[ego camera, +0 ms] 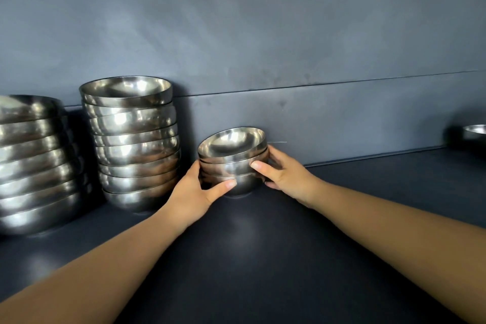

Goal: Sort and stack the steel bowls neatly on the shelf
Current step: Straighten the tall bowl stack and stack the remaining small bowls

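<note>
A small stack of three steel bowls (232, 151) stands on the dark shelf (263, 258) near the back wall. My left hand (196, 192) grips its left side, thumb across the lowest bowl. My right hand (282, 173) holds its right side, thumb on the middle bowl. To the left rises a taller stack of several mid-size steel bowls (135, 142), slightly uneven. At the far left edge stands a stack of several larger steel bowls (36, 166), partly cut off by the frame.
A single steel bowl (474, 133) sits at the far right edge, mostly out of view. The dark blue-grey back wall (263, 34) runs close behind all the stacks. Bare shelf surface stretches between the small stack and the far-right bowl.
</note>
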{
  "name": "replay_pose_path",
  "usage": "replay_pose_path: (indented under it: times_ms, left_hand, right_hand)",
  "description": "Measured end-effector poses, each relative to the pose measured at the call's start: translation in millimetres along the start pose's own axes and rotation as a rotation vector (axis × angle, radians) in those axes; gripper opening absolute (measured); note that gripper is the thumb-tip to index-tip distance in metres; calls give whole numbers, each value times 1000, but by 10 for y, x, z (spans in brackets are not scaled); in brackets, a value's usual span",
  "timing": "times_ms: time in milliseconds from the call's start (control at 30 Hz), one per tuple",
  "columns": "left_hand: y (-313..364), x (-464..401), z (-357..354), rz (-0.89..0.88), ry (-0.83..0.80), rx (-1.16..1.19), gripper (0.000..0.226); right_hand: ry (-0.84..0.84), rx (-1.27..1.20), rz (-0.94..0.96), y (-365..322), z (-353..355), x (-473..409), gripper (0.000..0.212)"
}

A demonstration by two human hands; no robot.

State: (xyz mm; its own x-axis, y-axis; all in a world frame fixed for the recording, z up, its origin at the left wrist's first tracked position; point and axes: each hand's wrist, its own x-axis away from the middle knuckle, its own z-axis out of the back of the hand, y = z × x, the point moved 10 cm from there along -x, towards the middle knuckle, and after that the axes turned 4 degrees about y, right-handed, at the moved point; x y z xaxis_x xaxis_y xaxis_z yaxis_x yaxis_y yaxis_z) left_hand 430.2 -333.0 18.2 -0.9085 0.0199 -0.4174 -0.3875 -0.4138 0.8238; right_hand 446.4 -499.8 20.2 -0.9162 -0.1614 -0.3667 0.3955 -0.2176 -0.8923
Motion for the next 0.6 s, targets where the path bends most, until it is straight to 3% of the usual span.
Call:
replay_pose_path:
  times_ms: [100,200,267,467,600]
  left_hand:
    - [19,-6,-21,-15,14,-23,54]
    - [88,-2,-4,-88,46,-47,57]
    - [149,4,8,-128,51,-63,56]
    - [119,0,61,-95,42,-38,50]
    - [69,-29,42,-68,23,-29,61]
  right_hand:
    - [66,28,34,-64,89,7,38]
    - [108,3,-16,-130,200,-83,95]
    - [75,64,-40,-222,169,-155,111]
    - [65,210,-11,-346,-25,-203,113]
    - [152,181,12,-350,40,-194,111]
